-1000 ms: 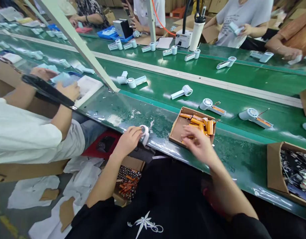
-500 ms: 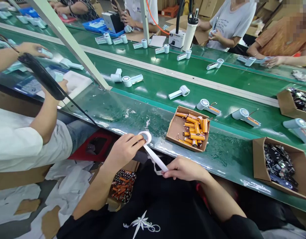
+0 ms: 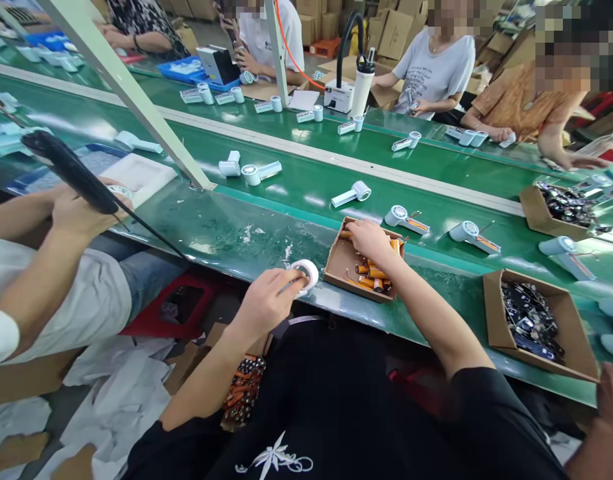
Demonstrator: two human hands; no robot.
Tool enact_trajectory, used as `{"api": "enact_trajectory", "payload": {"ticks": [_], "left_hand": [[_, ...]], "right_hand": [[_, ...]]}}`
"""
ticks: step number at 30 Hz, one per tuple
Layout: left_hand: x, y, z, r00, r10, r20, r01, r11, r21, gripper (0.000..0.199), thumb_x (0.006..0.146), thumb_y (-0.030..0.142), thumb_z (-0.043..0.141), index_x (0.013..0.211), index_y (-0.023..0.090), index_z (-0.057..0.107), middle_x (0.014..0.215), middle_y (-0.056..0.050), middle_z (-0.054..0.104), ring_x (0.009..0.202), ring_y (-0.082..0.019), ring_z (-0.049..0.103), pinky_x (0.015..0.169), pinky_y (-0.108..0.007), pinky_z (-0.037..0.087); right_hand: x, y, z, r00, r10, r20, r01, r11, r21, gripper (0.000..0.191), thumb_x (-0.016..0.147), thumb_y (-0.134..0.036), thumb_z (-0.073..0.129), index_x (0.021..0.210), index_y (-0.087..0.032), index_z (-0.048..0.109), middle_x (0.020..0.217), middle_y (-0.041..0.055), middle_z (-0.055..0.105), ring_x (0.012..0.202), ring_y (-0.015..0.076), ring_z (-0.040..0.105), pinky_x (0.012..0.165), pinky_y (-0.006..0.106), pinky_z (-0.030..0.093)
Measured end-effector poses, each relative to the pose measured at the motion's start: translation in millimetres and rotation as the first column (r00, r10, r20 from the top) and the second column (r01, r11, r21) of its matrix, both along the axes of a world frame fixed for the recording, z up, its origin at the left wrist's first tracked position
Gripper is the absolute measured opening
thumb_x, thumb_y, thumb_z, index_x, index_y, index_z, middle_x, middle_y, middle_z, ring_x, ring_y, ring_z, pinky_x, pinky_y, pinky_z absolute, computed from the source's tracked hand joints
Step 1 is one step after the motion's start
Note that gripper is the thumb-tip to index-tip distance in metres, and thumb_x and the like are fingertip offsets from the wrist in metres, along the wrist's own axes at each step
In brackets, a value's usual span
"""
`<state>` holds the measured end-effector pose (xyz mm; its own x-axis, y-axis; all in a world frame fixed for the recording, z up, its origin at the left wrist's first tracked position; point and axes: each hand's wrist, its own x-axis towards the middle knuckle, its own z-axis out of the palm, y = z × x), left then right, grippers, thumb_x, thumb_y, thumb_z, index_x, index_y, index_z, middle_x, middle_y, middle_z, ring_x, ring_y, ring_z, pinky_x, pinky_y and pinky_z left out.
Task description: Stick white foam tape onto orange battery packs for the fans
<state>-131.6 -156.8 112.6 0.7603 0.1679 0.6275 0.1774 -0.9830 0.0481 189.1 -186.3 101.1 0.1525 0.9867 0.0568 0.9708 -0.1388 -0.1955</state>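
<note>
My left hand is closed on a roll of white tape, held at the near edge of the bench. My right hand reaches into a shallow cardboard box of orange battery cells. Its fingers are bent down over a cell at the box's far left corner and appear closed on it; the fingertips are partly hidden. Past the box, on the green belt, lie pale blue handheld fan bodies, some with orange cells and wires showing in their handles.
A larger carton of dark circuit parts stands to the right, another such box across the belt. A slanted metal post and a hanging black tool are at the left. Co-workers sit at the left and across the belt.
My right hand has let go of the white tape strip and moved up into the battery box. My left hand still holds the roll; the stretched strip no longer shows.
</note>
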Motion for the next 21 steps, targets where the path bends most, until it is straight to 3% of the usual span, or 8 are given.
{"api": "enact_trajectory", "payload": {"ticks": [2, 5, 8, 11, 15, 17, 19, 21], "left_hand": [[1.7, -3.7, -6.2, 0.999, -0.029, -0.036, 0.028, 0.999, -0.015, 0.036, 0.095, 0.002, 0.053, 0.12, 0.022, 0.07, 0.112, -0.01, 0.076, 0.094, -0.023, 0.07, 0.083, -0.039, 0.058], [2.6, -6.5, -14.7, 0.994, -0.078, -0.078, 0.075, 0.996, -0.041, 0.036, 0.095, 0.002, 0.053, 0.12, 0.02, 0.07, 0.112, -0.011, 0.076, 0.093, -0.023, 0.069, 0.082, -0.039, 0.058], [9.5, -9.6, -20.2, 0.984, -0.121, -0.129, 0.112, 0.991, -0.073, 0.038, 0.095, 0.002, 0.051, 0.121, 0.021, 0.07, 0.114, -0.01, 0.076, 0.095, -0.023, 0.07, 0.082, -0.039, 0.058], [21.6, -14.6, -21.2, 0.975, -0.168, -0.144, 0.157, 0.984, -0.09, 0.038, 0.095, 0.001, 0.05, 0.121, 0.021, 0.07, 0.116, -0.009, 0.076, 0.098, -0.023, 0.069, 0.084, -0.039, 0.058], [34.7, -21.1, -17.1, 0.955, -0.23, -0.188, 0.223, 0.973, -0.056, 0.034, 0.096, 0.003, 0.052, 0.122, 0.018, 0.068, 0.115, -0.01, 0.075, 0.098, -0.023, 0.066, 0.083, -0.038, 0.057], [38.2, -23.2, -13.9, 0.933, -0.257, -0.253, 0.257, 0.966, -0.033, 0.035, 0.096, 0.004, 0.052, 0.125, 0.017, 0.066, 0.117, -0.01, 0.074, 0.095, -0.022, 0.065, 0.084, -0.038, 0.056], [40.3, -24.5, -9.8, 0.913, -0.275, -0.3, 0.285, 0.958, -0.011, 0.035, 0.097, 0.006, 0.052, 0.127, 0.016, 0.065, 0.118, -0.009, 0.074, 0.093, -0.021, 0.063, 0.084, -0.038, 0.056], [41.7, -25.3, -5.1, 0.902, -0.287, -0.322, 0.308, 0.951, 0.013, 0.034, 0.097, 0.007, 0.053, 0.128, 0.016, 0.064, 0.116, -0.008, 0.074, 0.092, -0.021, 0.062, 0.083, -0.038, 0.055]], "right_hand": [[2.2, -21.4, 2.4, 0.997, 0.014, -0.071, -0.009, 0.997, 0.074, 0.023, 0.099, -0.016, 0.053, 0.115, -0.017, 0.069, 0.121, 0.0157, 0.073, 0.116, 0.0294, 0.066, 0.102, 0.041, 0.051], [2.3, -59.6, 3.3, 0.907, 0.088, -0.411, 0.033, 0.96, 0.278, 0.021, 0.098, -0.026, 0.06, 0.118, -0.022, 0.064, 0.119, 0.0094, 0.071, 0.111, 0.0241, 0.068, 0.101, 0.038, 0.054], [-4.7, -89.7, -0.4, 0.661, 0.182, -0.728, 0.141, 0.923, 0.359, 0.027, 0.091, -0.036, 0.07, 0.116, -0.025, 0.064, 0.116, 0.0055, 0.069, 0.106, 0.0215, 0.068, 0.1, 0.037, 0.056], [-16.2, -106.0, -4.0, 0.387, 0.154, -0.909, 0.247, 0.933, 0.263, 0.031, 0.087, -0.041, 0.072, 0.113, -0.027, 0.064, 0.112, 0.0036, 0.068, 0.101, 0.0203, 0.068, 0.096, 0.038, 0.057], [-33.0, -118.1, -0.7, -0.012, 0.112, -0.994, 0.3, 0.948, 0.103, 0.033, 0.085, -0.04, 0.07, 0.113, -0.025, 0.063, 0.108, 0.0037, 0.069, 0.092, 0.0186, 0.068, 0.091, 0.036, 0.057], [-40.6, -123.7, 3.0, -0.155, 0.106, -0.982, 0.269, 0.961, 0.061, 0.034, 0.087, -0.041, 0.069, 0.116, -0.023, 0.063, 0.109, 0.0041, 0.068, 0.082, 0.015, 0.063, 0.079, 0.031, 0.057], [-46.3, -129.0, 5.8, -0.183, 0.086, -0.979, 0.225, 0.973, 0.044, 0.038, 0.086, -0.04, 0.076, 0.118, -0.024, 0.061, 0.103, 0.0017, 0.066, 0.072, 0.0117, 0.056, 0.064, 0.024, 0.051], [-49.9, -133.6, 6.6, -0.135, 0.063, -0.989, 0.194, 0.98, 0.036, 0.044, 0.084, -0.038, 0.084, 0.117, -0.026, 0.057, 0.095, -0.0019, 0.064, 0.064, 0.0095, 0.05, 0.054, 0.02, 0.043]]}}
